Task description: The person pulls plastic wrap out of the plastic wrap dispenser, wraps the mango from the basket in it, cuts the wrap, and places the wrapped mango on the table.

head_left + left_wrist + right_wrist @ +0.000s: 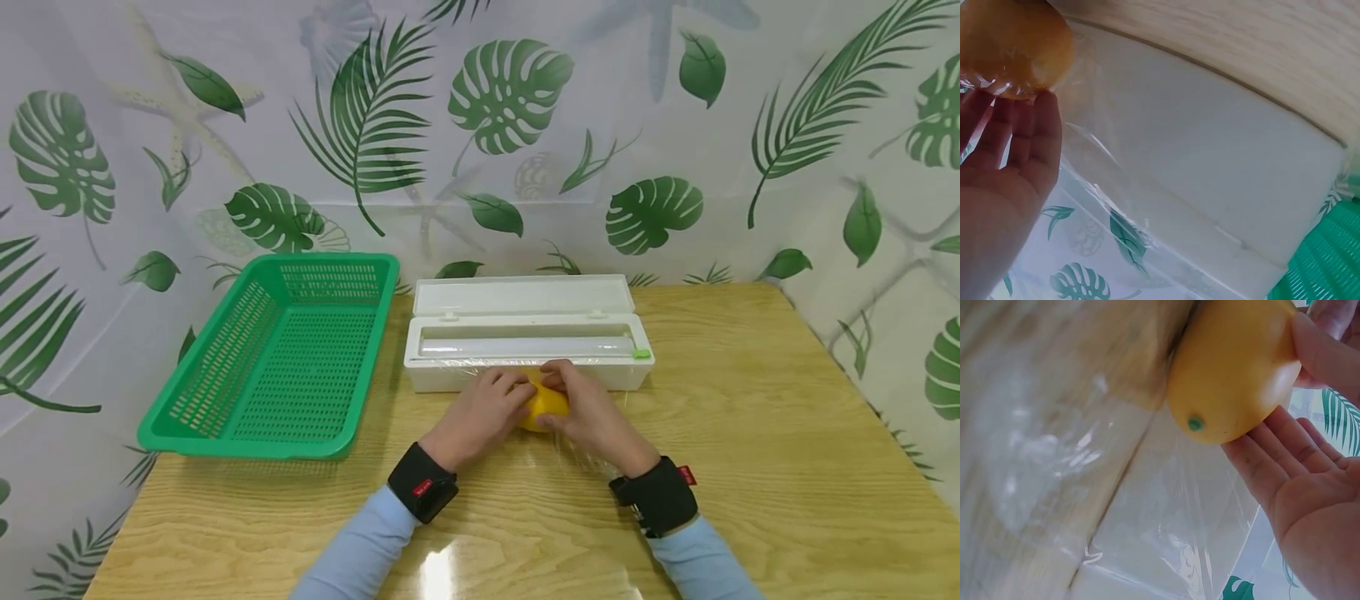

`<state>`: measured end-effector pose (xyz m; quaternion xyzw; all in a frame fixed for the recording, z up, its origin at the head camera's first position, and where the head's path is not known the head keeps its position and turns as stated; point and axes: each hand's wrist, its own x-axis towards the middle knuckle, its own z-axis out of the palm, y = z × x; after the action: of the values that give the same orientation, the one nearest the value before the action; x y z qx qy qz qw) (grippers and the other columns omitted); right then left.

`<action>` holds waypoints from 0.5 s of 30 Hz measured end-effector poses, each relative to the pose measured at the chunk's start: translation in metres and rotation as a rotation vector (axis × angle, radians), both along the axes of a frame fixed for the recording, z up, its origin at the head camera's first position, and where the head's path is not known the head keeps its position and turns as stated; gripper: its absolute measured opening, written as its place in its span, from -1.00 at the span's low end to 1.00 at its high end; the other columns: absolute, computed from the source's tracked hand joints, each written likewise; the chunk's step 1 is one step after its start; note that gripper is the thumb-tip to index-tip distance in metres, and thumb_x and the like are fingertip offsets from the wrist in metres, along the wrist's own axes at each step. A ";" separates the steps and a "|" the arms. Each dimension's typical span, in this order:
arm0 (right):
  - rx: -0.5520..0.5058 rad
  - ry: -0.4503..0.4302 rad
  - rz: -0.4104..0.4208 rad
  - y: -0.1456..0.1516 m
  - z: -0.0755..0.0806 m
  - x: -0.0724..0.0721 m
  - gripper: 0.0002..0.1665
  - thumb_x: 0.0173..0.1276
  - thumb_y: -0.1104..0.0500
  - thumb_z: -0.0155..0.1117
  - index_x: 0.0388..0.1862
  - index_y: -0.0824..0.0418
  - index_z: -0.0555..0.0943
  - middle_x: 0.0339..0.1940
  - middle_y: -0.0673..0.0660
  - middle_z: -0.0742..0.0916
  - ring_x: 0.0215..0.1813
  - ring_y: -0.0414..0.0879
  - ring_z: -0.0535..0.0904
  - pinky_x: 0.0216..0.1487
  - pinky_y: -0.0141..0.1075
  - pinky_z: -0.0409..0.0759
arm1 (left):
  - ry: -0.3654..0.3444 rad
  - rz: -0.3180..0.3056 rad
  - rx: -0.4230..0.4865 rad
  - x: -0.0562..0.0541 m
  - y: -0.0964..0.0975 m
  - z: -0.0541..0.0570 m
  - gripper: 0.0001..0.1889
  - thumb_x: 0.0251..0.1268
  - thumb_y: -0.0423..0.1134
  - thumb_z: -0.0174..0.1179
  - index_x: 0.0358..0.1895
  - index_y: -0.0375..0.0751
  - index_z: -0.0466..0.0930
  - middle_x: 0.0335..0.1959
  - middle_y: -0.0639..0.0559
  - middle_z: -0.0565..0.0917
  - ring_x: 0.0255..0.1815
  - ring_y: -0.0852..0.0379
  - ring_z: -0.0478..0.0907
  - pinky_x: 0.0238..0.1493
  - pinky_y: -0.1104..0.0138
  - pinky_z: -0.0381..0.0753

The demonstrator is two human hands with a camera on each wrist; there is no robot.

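Observation:
A smooth yellow fruit [547,407] with a small green stem end lies between both hands, just in front of a white cling film dispenser [442,381]. Clear cling film [1172,550] runs from the dispenser down its front and across the tabletop around the fruit. My left hand [483,412] holds the fruit's left side, its fingertips against shiny film on the skin in the left wrist view. On the other side, my right hand [596,417] grips the fruit with thumb and fingers. The stem end faces the right wrist camera.
The dispenser's lid [525,296] stands raised at the back, showing a film roll [525,347] inside and a green slide cutter [641,354] at the right end. A green plastic basket [247,448] sits on the left of the wooden table [750,450]. A leaf-patterned cloth [585,100] hangs behind.

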<state>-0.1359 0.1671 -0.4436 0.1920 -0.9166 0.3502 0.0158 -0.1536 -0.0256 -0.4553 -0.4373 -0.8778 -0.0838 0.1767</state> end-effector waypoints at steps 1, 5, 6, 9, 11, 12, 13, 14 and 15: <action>0.000 0.002 0.000 0.000 -0.001 0.000 -0.24 0.05 0.28 0.48 0.21 0.31 0.32 0.04 0.28 0.63 0.06 0.12 0.57 0.07 -0.06 0.53 | 0.000 0.004 0.009 0.000 0.001 0.000 -0.74 0.37 -0.15 0.12 0.04 -0.12 0.54 0.02 0.02 0.55 0.07 0.02 0.46 0.17 0.26 0.43; -0.012 0.042 0.032 0.002 -0.004 0.002 -0.31 0.09 0.28 0.45 0.19 0.33 0.38 0.07 0.28 0.61 0.07 0.11 0.55 0.07 -0.07 0.52 | 0.016 0.024 0.015 0.002 0.004 0.002 -0.77 0.33 -0.14 0.16 -0.03 -0.11 0.56 -0.03 0.03 0.56 0.01 0.04 0.48 0.10 0.28 0.47; -0.016 0.059 0.048 0.003 -0.004 0.003 -0.34 0.11 0.28 0.44 0.18 0.34 0.39 0.06 0.27 0.60 0.06 0.10 0.55 0.05 -0.08 0.53 | 0.020 0.029 0.010 0.002 0.004 0.002 -0.78 0.32 -0.14 0.17 -0.04 -0.11 0.56 -0.04 0.03 0.56 -0.01 0.04 0.49 0.08 0.29 0.48; -0.022 0.116 0.095 0.010 -0.004 0.007 -0.43 0.16 0.28 0.40 0.14 0.35 0.43 0.04 0.24 0.59 0.04 0.07 0.53 0.02 -0.09 0.53 | 0.016 0.033 -0.007 0.004 0.005 0.005 -0.79 0.32 -0.14 0.18 -0.06 -0.13 0.56 -0.07 0.03 0.56 -0.02 0.03 0.50 0.06 0.31 0.50; -0.021 0.139 0.110 0.018 -0.002 0.010 -0.51 0.19 0.29 0.37 0.08 0.34 0.46 0.01 0.22 0.59 0.04 0.08 0.52 0.02 -0.06 0.53 | 0.009 0.037 -0.017 0.004 0.006 0.006 -0.79 0.32 -0.15 0.17 -0.07 -0.13 0.57 -0.07 0.03 0.56 -0.02 0.03 0.50 0.03 0.33 0.52; -0.022 0.139 0.111 0.023 0.000 0.013 -0.55 0.20 0.30 0.36 0.06 0.33 0.48 -0.01 0.21 0.60 0.04 0.09 0.52 0.02 -0.04 0.53 | 0.006 0.040 -0.021 0.004 0.006 0.006 -0.79 0.32 -0.15 0.17 -0.06 -0.13 0.57 -0.07 0.03 0.56 -0.02 0.03 0.50 0.01 0.34 0.53; -0.015 0.138 0.109 0.028 0.003 0.015 -0.59 0.21 0.31 0.35 0.03 0.32 0.50 -0.02 0.20 0.61 0.04 0.10 0.52 0.01 -0.02 0.53 | 0.003 0.044 -0.027 0.005 0.006 0.007 -0.79 0.33 -0.14 0.16 -0.06 -0.13 0.57 -0.06 0.03 0.56 -0.01 0.03 0.50 -0.01 0.35 0.55; -0.001 0.130 0.105 0.034 0.005 0.018 -0.63 0.21 0.32 0.34 0.00 0.31 0.52 -0.04 0.18 0.62 0.03 0.11 0.53 0.00 -0.01 0.53 | 0.000 0.048 -0.031 0.005 0.007 0.007 -0.79 0.33 -0.14 0.16 -0.05 -0.12 0.56 -0.05 0.03 0.56 -0.01 0.03 0.49 -0.03 0.35 0.56; 0.013 0.112 0.104 0.040 0.008 0.021 -0.66 0.22 0.33 0.33 -0.02 0.29 0.54 -0.06 0.17 0.62 0.01 0.12 0.53 -0.03 0.00 0.54 | 0.001 0.053 -0.036 0.005 0.007 0.007 -0.78 0.34 -0.13 0.16 -0.05 -0.12 0.56 -0.04 0.04 0.55 -0.01 0.04 0.49 -0.05 0.36 0.57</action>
<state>-0.1144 0.2070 -0.4355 0.2587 -0.9054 0.3333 0.0476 -0.1488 -0.0184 -0.4482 -0.4168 -0.8905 -0.0632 0.1712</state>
